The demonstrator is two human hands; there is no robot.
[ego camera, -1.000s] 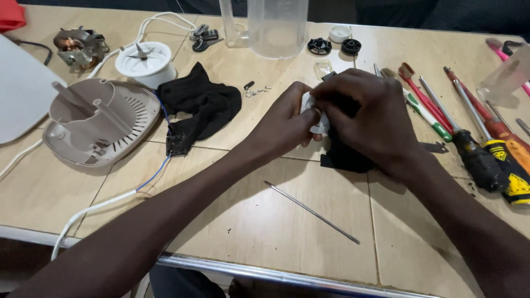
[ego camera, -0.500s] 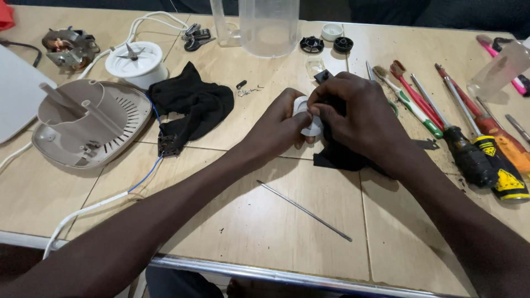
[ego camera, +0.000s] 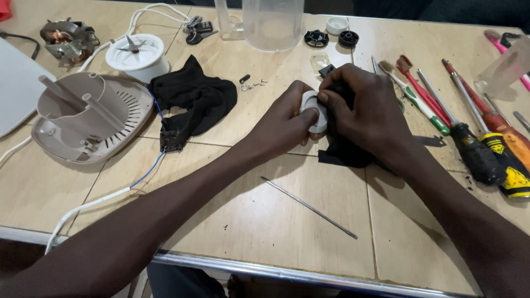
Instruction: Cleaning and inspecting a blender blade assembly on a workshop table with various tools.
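Fingers of the left hand [ego camera: 290, 118] and right hand [ego camera: 364, 113] clamp together on a small white part [ego camera: 313, 110], wrapped in black cloth [ego camera: 339, 152], mid-frame above the worktop [ego camera: 265, 221], steadying it.

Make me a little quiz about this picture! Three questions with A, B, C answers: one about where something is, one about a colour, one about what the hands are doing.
1. Where does the thin metal rod lie?
A. On the table nearer the camera than the hands
B. Inside the clear jug
C. On the grey housing

2. What colour is the crumpled cloth next to the grey housing?
A. Red
B. Black
C. Yellow

3. What are the left hand and right hand doing?
A. Resting flat and empty
B. Each holding a screwdriver
C. Together gripping a small white part

Answers:
1 A, the rod lies on the bare table in front of the hands.
2 B, the cloth is plainly black.
3 C, fingers of both hands close round the white part, with dark cloth under the right hand.
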